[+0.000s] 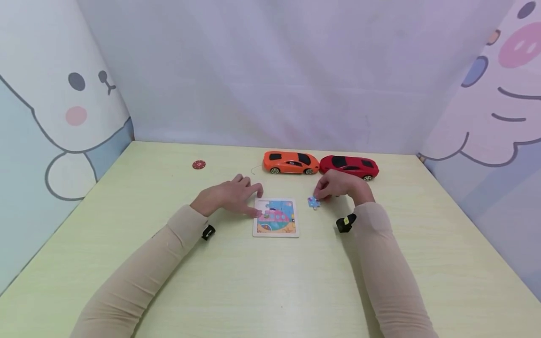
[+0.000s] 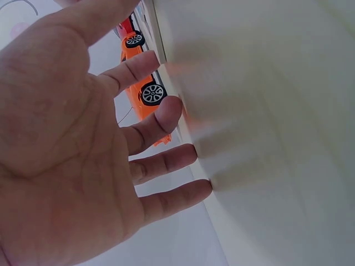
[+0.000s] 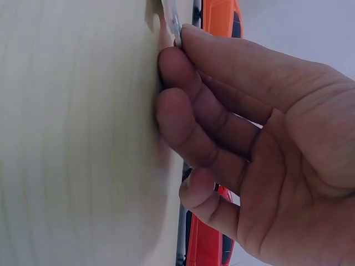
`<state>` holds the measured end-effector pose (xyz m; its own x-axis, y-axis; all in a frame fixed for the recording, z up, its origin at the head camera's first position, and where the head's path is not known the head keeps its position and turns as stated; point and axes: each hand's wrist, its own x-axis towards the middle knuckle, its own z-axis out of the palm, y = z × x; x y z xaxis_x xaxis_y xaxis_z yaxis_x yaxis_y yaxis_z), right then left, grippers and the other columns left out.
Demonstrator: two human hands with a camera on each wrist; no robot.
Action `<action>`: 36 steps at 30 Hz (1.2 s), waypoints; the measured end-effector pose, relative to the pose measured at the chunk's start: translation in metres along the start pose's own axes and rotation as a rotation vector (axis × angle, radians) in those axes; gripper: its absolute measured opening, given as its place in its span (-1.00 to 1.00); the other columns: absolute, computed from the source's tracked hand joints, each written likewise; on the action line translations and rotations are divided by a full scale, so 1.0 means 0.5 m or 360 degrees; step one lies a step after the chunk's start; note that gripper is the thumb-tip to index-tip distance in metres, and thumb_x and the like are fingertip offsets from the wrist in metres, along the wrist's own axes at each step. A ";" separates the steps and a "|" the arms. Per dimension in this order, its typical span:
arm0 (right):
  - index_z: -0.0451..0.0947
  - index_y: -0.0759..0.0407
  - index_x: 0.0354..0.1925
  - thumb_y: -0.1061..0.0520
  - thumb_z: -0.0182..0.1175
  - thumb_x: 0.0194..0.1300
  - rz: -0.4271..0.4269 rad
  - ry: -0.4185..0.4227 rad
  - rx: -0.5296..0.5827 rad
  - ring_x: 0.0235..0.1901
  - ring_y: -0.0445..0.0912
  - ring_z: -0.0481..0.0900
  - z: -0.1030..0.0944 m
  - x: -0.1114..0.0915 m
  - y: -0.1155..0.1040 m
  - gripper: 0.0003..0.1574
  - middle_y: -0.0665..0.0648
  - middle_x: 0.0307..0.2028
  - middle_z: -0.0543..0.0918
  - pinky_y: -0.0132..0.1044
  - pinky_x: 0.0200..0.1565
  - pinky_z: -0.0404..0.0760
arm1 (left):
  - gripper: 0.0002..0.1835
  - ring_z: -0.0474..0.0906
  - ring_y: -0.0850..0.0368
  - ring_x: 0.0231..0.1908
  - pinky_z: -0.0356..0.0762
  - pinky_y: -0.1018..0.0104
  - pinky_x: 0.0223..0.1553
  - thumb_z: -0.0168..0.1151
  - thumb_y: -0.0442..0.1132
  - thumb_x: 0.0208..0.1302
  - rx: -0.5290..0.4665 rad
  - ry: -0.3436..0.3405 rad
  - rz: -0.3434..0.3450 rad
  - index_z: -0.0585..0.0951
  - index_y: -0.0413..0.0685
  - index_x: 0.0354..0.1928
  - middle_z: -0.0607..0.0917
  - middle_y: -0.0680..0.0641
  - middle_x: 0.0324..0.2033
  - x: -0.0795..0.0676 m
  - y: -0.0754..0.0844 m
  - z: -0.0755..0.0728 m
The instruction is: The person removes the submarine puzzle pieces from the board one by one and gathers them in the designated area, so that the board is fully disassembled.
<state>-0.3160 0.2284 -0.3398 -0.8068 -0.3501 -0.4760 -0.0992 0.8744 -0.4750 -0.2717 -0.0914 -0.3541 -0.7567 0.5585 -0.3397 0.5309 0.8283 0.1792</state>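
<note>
A small jigsaw puzzle (image 1: 276,219) in a pale frame lies flat on the table, with a gap in its upper left part. At its left side is my left hand (image 1: 234,196), fingers spread. The thumb reaches over the picture near that gap, and the index finger is by the frame's top left corner. In the left wrist view the palm (image 2: 61,144) shows with nothing in it. My right hand (image 1: 334,184) pinches a blue puzzle piece (image 1: 313,202) between thumb and fingertips, right of the frame. Edge-on, the piece (image 3: 173,23) shows in the right wrist view.
An orange toy car (image 1: 290,163) and a red toy car (image 1: 350,167) stand end to end behind the puzzle. A red round chip (image 1: 199,165) lies at the back left of the table (image 1: 270,286). A pale cloth (image 1: 270,75) hangs along the back edge.
</note>
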 end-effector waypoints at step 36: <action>0.68 0.04 -0.03 0.13 0.24 0.42 -0.0640 -0.0057 -0.0051 -0.21 -0.05 0.55 0.039 0.008 -0.064 -0.80 0.06 -0.20 0.64 -0.19 -0.16 0.53 | -0.39 0.26 -0.09 0.17 0.46 0.05 0.09 0.23 0.33 0.26 0.0071 -0.0036 -0.0036 0.36 0.25 0.22 0.43 -0.10 0.05 0.003 0.008 -0.002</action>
<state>-0.3048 0.1923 -0.3406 -0.6790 -0.6775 -0.2828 -0.4214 0.6752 -0.6054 -0.2711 -0.0871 -0.3529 -0.7604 0.5379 -0.3640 0.5303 0.8377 0.1302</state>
